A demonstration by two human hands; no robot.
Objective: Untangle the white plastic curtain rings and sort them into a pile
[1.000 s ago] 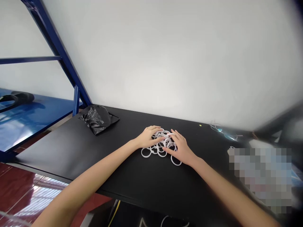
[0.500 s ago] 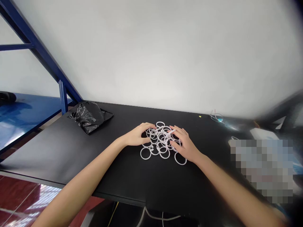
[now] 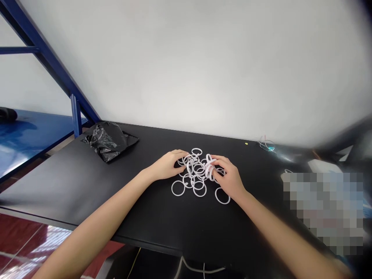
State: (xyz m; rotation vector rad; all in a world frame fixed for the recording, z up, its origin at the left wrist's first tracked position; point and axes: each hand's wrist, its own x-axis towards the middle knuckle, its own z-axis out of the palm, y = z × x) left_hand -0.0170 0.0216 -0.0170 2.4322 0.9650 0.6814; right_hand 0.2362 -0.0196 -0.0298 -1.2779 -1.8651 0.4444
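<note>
A loose pile of white plastic-looking rings (image 3: 199,169) lies on the black table between my hands. Several rings overlap, and some stand tilted. My left hand (image 3: 170,166) rests at the left side of the pile, thumb and fingers apart, with its fingertips touching or close beside the rings. On the right, my right hand (image 3: 229,177) pinches a small bunch of white rings (image 3: 208,170) between thumb and fingers, some of them on edge. One single ring (image 3: 222,196) lies flat below my right hand. Another ring (image 3: 178,188) lies at the pile's lower left.
A crumpled black plastic bag (image 3: 112,143) sits at the table's back left. Glasses (image 3: 266,145) and a tiny yellow piece (image 3: 246,143) lie near the white wall. A blurred-out item (image 3: 325,213) is on the right. Blue metal framing (image 3: 55,69) rises at the left.
My right hand's fingers have closed in, gathering several rings into a bunch standing on edge. Rings near my left hand have shifted and tilted; that hand has hardly moved.
</note>
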